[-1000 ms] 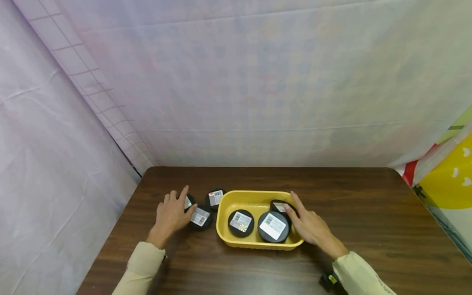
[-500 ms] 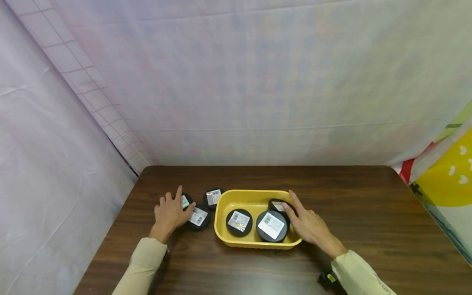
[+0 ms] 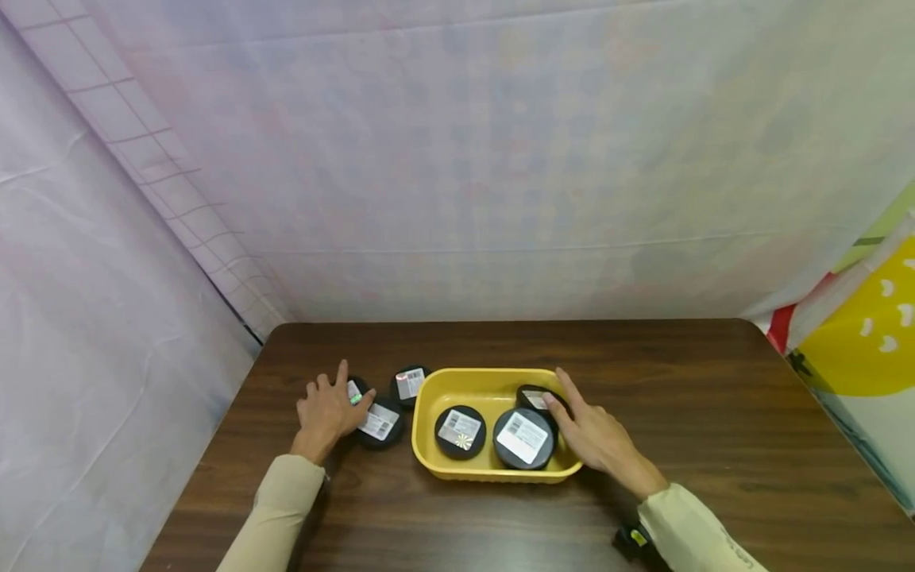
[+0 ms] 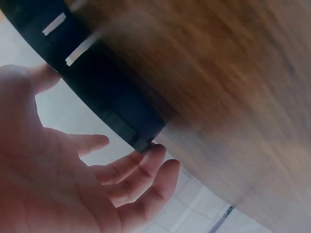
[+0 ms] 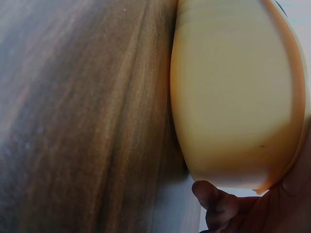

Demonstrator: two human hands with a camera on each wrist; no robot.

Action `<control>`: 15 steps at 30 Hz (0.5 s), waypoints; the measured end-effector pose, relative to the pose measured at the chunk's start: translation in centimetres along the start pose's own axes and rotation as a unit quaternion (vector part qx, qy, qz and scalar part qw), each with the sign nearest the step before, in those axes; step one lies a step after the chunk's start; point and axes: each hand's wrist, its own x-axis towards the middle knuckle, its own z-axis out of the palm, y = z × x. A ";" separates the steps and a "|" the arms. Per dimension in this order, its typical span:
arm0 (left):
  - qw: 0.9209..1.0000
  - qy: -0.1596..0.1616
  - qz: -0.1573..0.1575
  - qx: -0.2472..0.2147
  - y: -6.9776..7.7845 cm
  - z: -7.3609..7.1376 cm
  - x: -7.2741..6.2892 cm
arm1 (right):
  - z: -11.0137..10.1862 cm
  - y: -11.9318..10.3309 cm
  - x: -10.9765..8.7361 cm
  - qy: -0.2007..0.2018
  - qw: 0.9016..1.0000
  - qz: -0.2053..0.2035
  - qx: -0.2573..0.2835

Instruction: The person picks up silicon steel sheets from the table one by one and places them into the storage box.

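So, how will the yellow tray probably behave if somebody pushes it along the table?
The yellow tray is probably stiff, since it looks evenly moulded and unbent. It seems unlikely to tip, being low and wide on the table. The black disc with the starburst mark may slide inside, with open space beside it.

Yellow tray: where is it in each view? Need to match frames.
Head: yellow tray, lower centre.
Left wrist: not recognisable here.
Right wrist: upper right, its outer side filling much of that half.
Shared landmark: brown wood table, visible in all three.
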 end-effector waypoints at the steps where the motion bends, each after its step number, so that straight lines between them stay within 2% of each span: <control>1: 1.000 -0.003 -0.003 -0.003 -0.1 0.1 0.1 | 0.0 0.0 0.0 0.001 1.000 -0.001 0.000; 6: 1.000 -0.007 -0.012 -0.014 -0.5 0.4 0.2 | 0.2 0.0 0.0 0.003 1.000 -0.005 -0.001; 11: 1.000 -0.003 0.003 -0.013 -0.9 0.5 0.0 | 0.1 -0.1 0.0 0.000 1.000 -0.001 -0.001; 15: 1.000 -0.015 0.009 -0.004 -1.0 0.5 0.0 | 0.0 -0.1 0.0 -0.004 1.000 0.003 0.000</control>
